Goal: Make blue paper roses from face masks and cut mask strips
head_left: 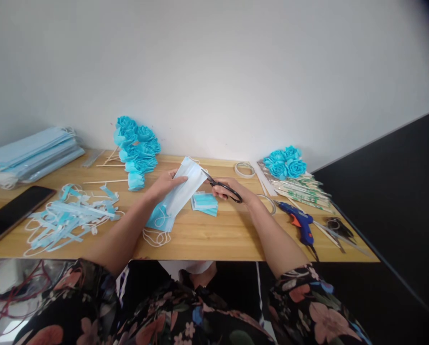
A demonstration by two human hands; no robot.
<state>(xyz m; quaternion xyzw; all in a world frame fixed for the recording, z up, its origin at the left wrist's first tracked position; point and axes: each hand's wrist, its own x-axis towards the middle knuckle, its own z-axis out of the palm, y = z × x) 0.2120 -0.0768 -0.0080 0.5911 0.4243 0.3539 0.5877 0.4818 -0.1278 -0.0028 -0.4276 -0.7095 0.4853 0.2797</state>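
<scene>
Pinched in my left hand is a pale blue face mask, tilted above the table. My right hand grips black-handled scissors, whose blades meet the mask's upper right edge. Whether the blades are parted is too small to tell. Below the held mask lies a brighter blue mask with white ear loops beside it. A small stack of cut blue mask pieces rests on the table just under the scissors.
On the left are stacked masks, a phone and a heap of cut strips. Blue flowers on sticks stand by the wall. Rightward lie a tape roll, more blue flowers, wrapped sticks and a blue glue gun.
</scene>
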